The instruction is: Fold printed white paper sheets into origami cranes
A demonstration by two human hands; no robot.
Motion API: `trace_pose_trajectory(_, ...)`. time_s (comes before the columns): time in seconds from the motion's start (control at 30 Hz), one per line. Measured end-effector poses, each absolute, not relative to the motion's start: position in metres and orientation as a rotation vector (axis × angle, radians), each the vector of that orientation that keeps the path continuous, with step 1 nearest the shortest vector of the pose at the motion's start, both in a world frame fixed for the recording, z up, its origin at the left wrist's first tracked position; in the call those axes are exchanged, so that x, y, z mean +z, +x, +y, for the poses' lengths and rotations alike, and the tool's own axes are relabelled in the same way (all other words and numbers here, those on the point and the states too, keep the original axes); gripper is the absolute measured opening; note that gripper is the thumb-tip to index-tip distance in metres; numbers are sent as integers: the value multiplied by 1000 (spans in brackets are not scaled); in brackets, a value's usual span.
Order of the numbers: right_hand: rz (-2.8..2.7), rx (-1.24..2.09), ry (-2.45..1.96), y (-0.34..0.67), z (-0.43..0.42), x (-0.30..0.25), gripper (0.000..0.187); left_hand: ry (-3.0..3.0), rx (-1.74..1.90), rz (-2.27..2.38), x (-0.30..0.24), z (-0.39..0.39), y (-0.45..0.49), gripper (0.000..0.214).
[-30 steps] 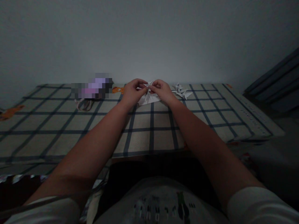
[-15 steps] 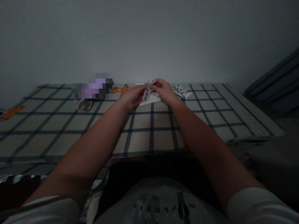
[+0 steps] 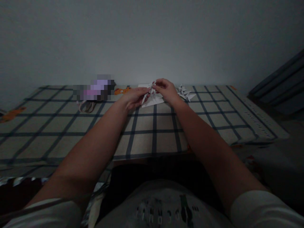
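Note:
Between my two hands is a small folded white paper (image 3: 150, 89), held up over the far middle of the table; its exact shape is hard to make out. My left hand (image 3: 135, 97) pinches its left side between thumb and fingers. From the right, the fingertips of my right hand (image 3: 166, 90) are closed on the paper's upper part. Below it a flat white sheet (image 3: 154, 100) lies on the cloth, partly covered by the hands. Just right of my right hand sit several folded white paper figures (image 3: 186, 93) with pointed tips.
A blue-checked tablecloth (image 3: 166, 139) covers the table, which stands against a grey wall (image 3: 152, 41). At the back left lies a blurred-out purple item (image 3: 97, 88) with a looped strap (image 3: 86, 107). Dark folded fabric (image 3: 282, 85) hangs on the right.
The folded paper has tilted and turned in my fingers, its lower tip now pointing down-left. My left hand has shifted slightly left, its fingers opening a little around the paper.

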State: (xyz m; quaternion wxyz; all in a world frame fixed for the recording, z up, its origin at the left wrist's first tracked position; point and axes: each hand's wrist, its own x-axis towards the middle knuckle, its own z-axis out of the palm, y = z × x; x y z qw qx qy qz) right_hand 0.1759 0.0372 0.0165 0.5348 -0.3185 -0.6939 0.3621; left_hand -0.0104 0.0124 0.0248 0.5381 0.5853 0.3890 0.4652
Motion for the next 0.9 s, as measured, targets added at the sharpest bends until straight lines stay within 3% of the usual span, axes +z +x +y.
trace_pose_trajectory(0.33, -1648, 965, -794, 175, 25, 25, 24, 1085, 998, 891, 34, 3, -11, 8)
trace_pose_trajectory(0.63, -1701, 945, -768, 175, 32, 21, 27, 1030, 990, 925, 30, 8, -10, 15)
trace_pose_trajectory(0.9, -1822, 705, -731, 179, 31, 22, 21, 1173, 982, 950, 29, 9, -13, 17)
